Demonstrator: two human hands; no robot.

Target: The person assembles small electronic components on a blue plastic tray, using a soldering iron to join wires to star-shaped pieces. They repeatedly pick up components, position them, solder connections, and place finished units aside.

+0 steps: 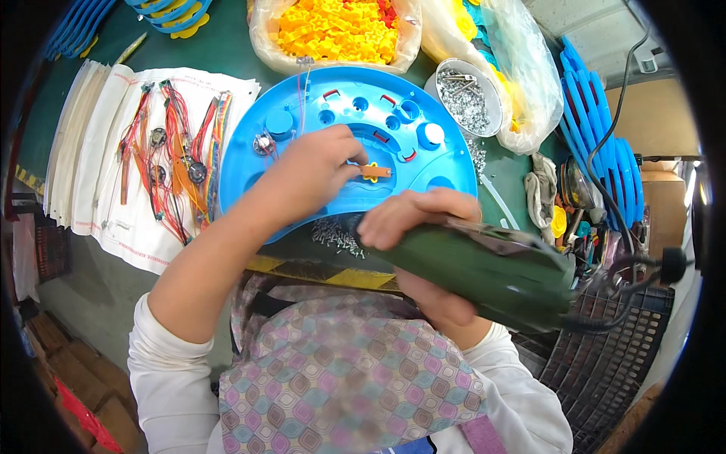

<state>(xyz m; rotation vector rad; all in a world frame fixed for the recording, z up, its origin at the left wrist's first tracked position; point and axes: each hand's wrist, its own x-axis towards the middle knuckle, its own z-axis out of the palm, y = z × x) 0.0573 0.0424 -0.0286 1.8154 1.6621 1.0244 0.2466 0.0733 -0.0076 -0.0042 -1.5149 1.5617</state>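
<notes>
My left hand [314, 170] reaches over a curved blue plastic shell [446, 151]. Its thumb and index finger pinch the left end of a small orange-brown strip [376, 172], which lies over a yellow flower-shaped piece [369, 178] in the shell's recess. In my right hand [401, 216] is a green electric screwdriver [484, 268], held tilted, its cable end to the right and its front near the shell's lower edge. The screwdriver's tip is hard to make out. On the shell's left side sits a round speaker [264, 144] with thin wires.
Wired circuit boards and speakers [180, 166] lie on white sheets to the left. A bag of yellow parts [336, 34] stands behind the shell. A white bowl of screws [463, 98] is at its right, loose screws [338, 236] in front. Blue shells [605, 144] stack far right.
</notes>
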